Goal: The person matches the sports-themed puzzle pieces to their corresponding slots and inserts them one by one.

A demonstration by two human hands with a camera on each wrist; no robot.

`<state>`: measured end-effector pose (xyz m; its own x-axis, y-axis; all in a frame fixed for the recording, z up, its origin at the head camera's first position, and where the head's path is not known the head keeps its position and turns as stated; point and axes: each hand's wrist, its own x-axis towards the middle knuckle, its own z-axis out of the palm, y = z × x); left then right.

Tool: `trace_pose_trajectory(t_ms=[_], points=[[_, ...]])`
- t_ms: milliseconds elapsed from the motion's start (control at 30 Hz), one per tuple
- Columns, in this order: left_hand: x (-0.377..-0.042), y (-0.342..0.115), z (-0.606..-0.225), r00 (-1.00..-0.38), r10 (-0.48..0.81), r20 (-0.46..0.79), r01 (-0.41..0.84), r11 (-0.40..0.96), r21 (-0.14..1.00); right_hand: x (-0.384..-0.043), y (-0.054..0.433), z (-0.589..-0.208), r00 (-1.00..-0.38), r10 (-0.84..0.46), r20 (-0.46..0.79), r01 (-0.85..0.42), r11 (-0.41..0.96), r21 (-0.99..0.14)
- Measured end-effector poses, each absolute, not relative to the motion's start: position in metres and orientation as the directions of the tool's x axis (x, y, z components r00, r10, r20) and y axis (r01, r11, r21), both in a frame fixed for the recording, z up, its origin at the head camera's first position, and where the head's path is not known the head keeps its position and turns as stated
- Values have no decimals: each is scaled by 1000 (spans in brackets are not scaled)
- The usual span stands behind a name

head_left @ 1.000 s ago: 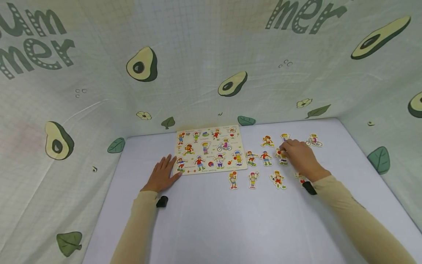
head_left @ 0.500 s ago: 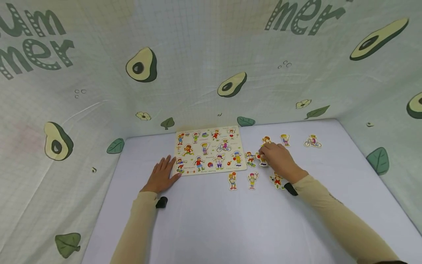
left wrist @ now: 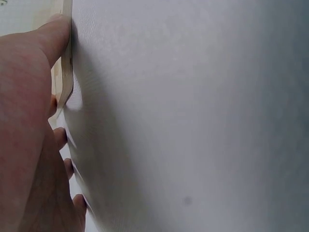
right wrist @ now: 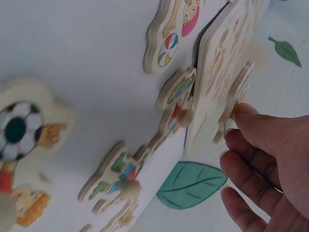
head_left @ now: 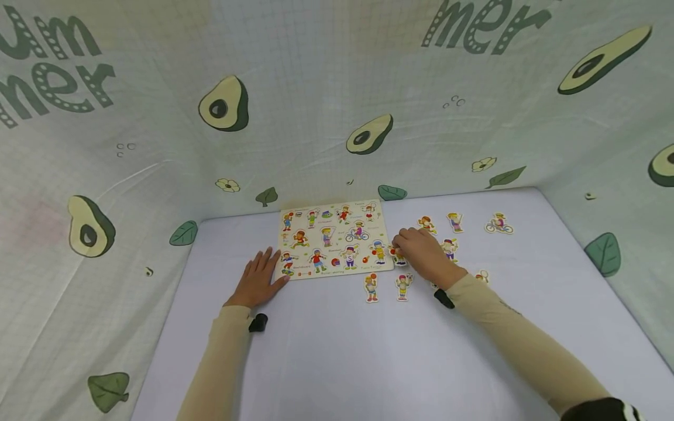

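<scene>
In the head view, my left hand [head_left: 255, 279] lies flat with fingers spread at the lower left corner of a puzzle board [head_left: 342, 248] printed with sports figures. Its thumb touches the board's edge in the left wrist view. At the board's right side, my right hand [head_left: 427, 256] pinches a wooden puzzle piece [right wrist: 235, 94] between thumb and fingers; in the head view this piece [head_left: 398, 257] is partly covered by the fingers. The right wrist view has it held above the board [right wrist: 222, 58], tilted. A knobbed piece [right wrist: 168, 118] lies against the board's edge below it.
More figure pieces lie to the right: a cyclist [head_left: 498, 224], a golfer [head_left: 455, 222], a runner [head_left: 427, 224] and a baseball figure [head_left: 450, 249]. Two stand-out pieces sit below the board, a basketball figure [head_left: 371, 287] and a volleyball figure [head_left: 403, 287]. A patterned cloth [head_left: 300, 117] rises behind.
My right hand has picked up a piece from the group at right and carried it left to the board's right edge. My left hand has stayed on the board's corner.
</scene>
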<state>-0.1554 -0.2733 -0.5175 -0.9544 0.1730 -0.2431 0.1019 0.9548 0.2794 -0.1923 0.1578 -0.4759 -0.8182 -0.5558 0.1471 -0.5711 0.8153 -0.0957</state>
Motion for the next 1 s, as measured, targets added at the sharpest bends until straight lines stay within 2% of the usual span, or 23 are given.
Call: trace_pose_trajectory(t_ms=[300, 667, 1000], points=[[-154, -274, -518, -955, 174, -242, 102, 954, 283, -197, 137, -478, -792, -595, 135, -607, 790, -81], [-157, -275, -522, -956, 180, -231, 112, 953, 283, -206, 119, -478, -808, -588, 44, -589, 804, -75], [-155, -274, -519, -956, 178, -234, 106, 952, 288, -211, 113, -487, -811, -584, 39, -585, 809, -62]])
